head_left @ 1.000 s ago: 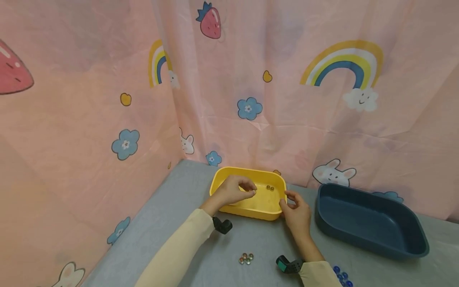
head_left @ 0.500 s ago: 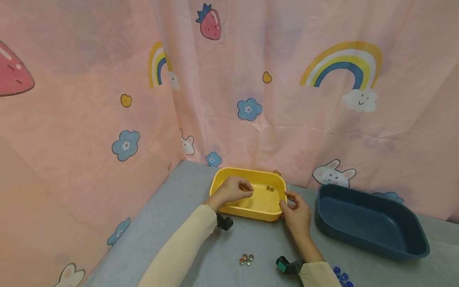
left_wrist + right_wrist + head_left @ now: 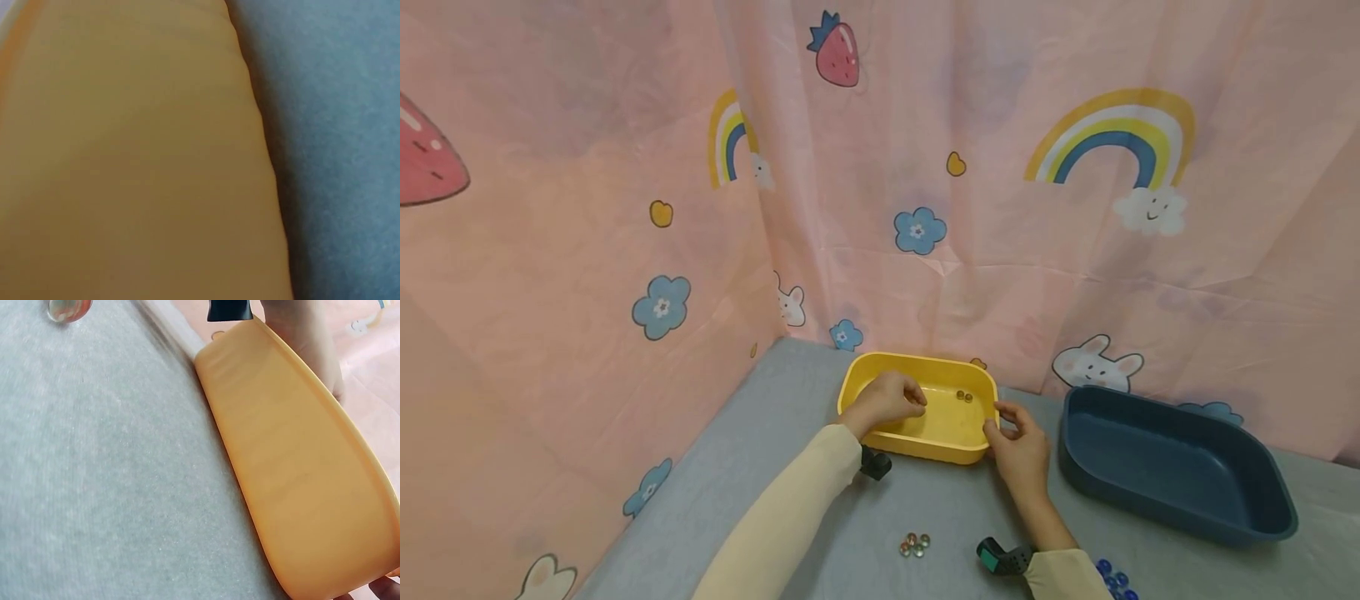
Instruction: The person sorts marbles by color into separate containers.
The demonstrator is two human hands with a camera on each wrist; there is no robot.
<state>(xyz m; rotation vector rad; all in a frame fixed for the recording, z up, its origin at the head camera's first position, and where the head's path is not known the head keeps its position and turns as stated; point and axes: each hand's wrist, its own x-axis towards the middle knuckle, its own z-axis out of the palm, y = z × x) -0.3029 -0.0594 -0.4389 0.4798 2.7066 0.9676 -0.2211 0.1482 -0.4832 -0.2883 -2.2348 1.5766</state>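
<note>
In the head view my left hand (image 3: 886, 398) is over the left part of a yellow tray (image 3: 917, 450), its thumb and fingertips brought close together. Whether something small is between them is hidden. Two amber marbles (image 3: 964, 396) lie inside the tray near its back right. With thumb and fingers my right hand (image 3: 1022, 446) grips the tray's right end. The right wrist view has the outer wall of the yellow tray (image 3: 300, 469) up close, fingertips (image 3: 384, 589) touching its near end. Only tray wall (image 3: 144, 156) and cloth fill the left wrist view.
Several multicoloured glass marbles (image 3: 914, 545) sit on the grey cloth (image 3: 850, 542) in front of the tray. Several blue marbles (image 3: 1116, 579) lie by the right forearm. A larger dark blue tray (image 3: 1176, 467) stands at the right. Patterned pink curtains (image 3: 985, 283) close off the back and left.
My left hand has shifted slightly left and inward over the yellow tray. The right hand keeps its hold; the marbles in view stay where they were.
</note>
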